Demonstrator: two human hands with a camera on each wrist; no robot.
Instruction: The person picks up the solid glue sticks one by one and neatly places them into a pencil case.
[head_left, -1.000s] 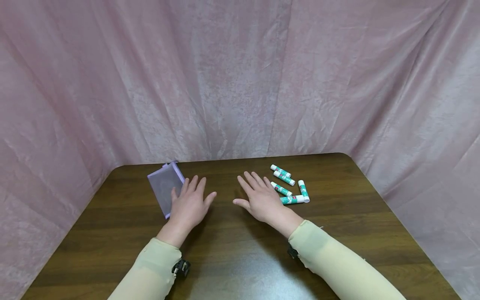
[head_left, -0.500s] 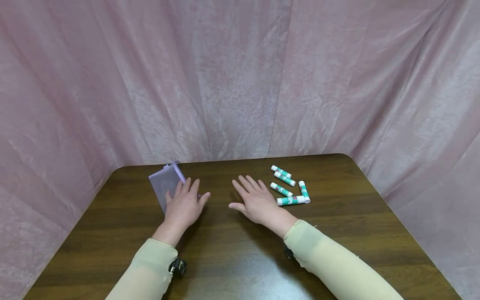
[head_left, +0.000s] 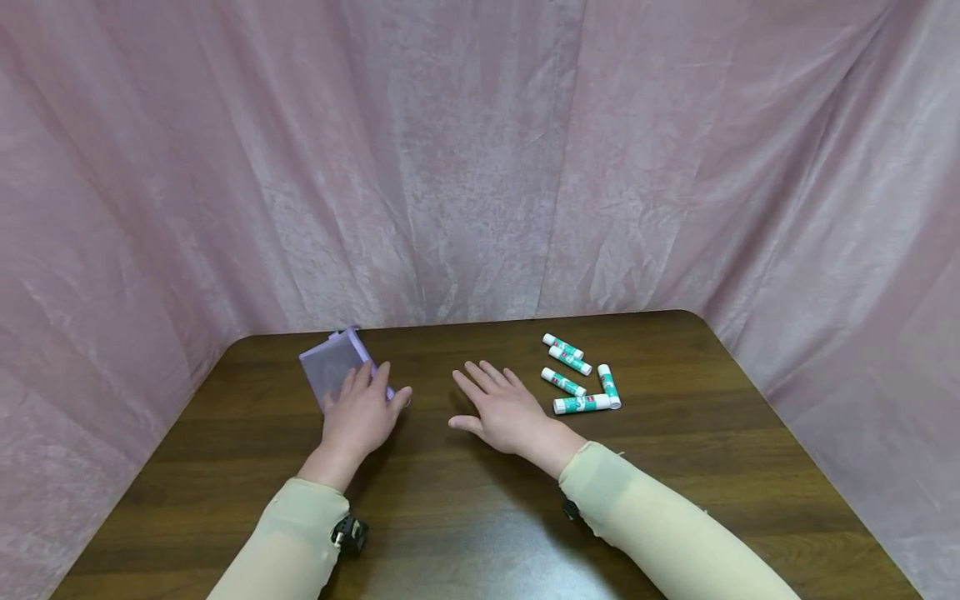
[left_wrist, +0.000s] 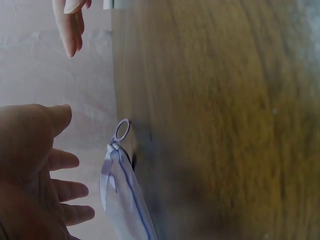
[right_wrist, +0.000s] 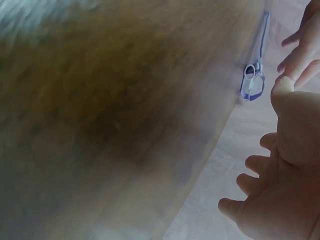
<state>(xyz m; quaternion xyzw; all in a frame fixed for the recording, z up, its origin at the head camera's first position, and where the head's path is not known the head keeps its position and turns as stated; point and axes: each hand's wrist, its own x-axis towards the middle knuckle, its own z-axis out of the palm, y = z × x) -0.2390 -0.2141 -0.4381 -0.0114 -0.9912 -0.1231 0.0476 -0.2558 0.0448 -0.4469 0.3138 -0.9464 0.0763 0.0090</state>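
A purple-edged, see-through zip pouch [head_left: 330, 372] lies at the back left of the table, partly hidden beneath my left hand [head_left: 360, 418]. That hand hovers over it with fingers spread; the left wrist view shows a gap between the palm and the pouch [left_wrist: 125, 200], whose ring pull [left_wrist: 122, 130] sticks up. My right hand [head_left: 506, 414] is held above the table with its fingers spread, holding nothing. To its right lie several green-and-white glue sticks, among them a thicker one [head_left: 581, 404] in front and a slim one [head_left: 563, 382] behind it.
Two more glue sticks [head_left: 570, 360] lie side by side near the back, and another [head_left: 609, 385] is angled at the right. The brown wooden table [head_left: 697, 433] ends against a pink curtain [head_left: 480, 167].
Both hands have drifted left and a little back toward me, fingers still spread. More of the front glue stick and of the pouch's right edge shows now. The glue sticks stay put.
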